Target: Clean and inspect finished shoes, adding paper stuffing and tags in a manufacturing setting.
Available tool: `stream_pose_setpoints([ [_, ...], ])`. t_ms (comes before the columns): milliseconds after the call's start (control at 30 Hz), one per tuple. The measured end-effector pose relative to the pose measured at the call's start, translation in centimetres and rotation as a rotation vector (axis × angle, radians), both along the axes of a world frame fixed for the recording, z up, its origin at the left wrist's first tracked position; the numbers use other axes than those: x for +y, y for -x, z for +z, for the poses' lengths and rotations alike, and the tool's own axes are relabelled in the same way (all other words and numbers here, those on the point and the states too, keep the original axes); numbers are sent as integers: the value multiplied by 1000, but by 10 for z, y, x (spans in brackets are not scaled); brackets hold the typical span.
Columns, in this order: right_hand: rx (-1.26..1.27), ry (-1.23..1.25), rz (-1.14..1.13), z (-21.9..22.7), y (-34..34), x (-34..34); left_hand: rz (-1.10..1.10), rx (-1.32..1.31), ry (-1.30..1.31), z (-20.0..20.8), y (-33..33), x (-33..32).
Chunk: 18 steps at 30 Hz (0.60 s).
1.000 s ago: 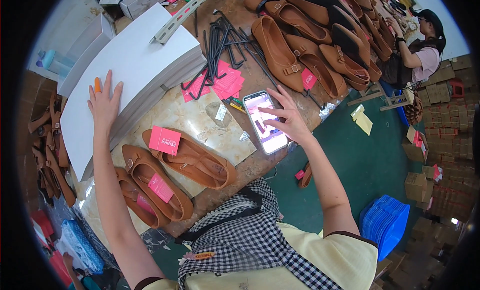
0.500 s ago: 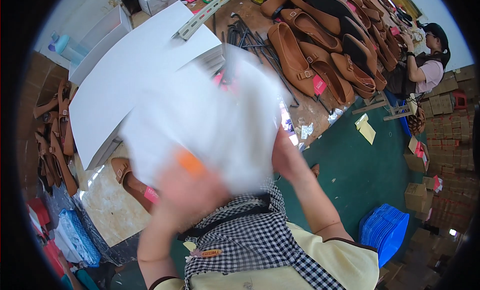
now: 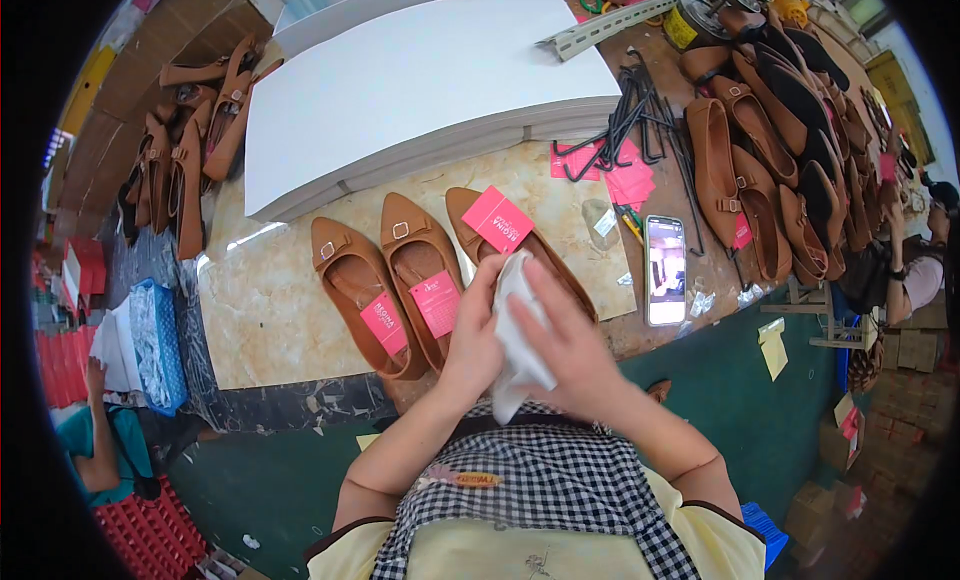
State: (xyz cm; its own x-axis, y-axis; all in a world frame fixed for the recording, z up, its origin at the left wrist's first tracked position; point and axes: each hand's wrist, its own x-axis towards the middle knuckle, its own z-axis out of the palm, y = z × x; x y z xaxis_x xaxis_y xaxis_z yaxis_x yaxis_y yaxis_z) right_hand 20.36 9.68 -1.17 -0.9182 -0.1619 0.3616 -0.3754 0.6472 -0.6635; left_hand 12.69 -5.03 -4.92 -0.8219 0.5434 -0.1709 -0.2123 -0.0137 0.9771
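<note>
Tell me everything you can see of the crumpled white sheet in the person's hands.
The crumpled white sheet looks thin and soft, like tissue or light paper, and appears plain. It is bunched into a narrow, uneven, upright bundle, with creases and a loose pointed lower end. The left hand and right hand press it between them, above the checkered apron. Fingers hide part of it, and blur softens its detail.

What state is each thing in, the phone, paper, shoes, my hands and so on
White paper, crumpled between both hands
Left hand, closed on the paper
Right hand, blurred, against the paper
Phone, face up, screen lit
Left shoe, upright, pink-tagged
Middle shoe, upright, pink-tagged
Right shoe, upright, pink-tagged, partly hidden
White sheet stack, flat
Black rods, bent, jumbled
Shoe pile, heaped, some soles showing
</note>
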Motion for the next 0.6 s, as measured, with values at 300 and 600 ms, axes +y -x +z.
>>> stream_pose_setpoints([
  [300,-13,1322,-481,-76,-5,120,-155,1001,1094,-25,58,19],
  [600,-321,1354,-545,-68,14,88,-406,1192,787,-23,-8,15],
])
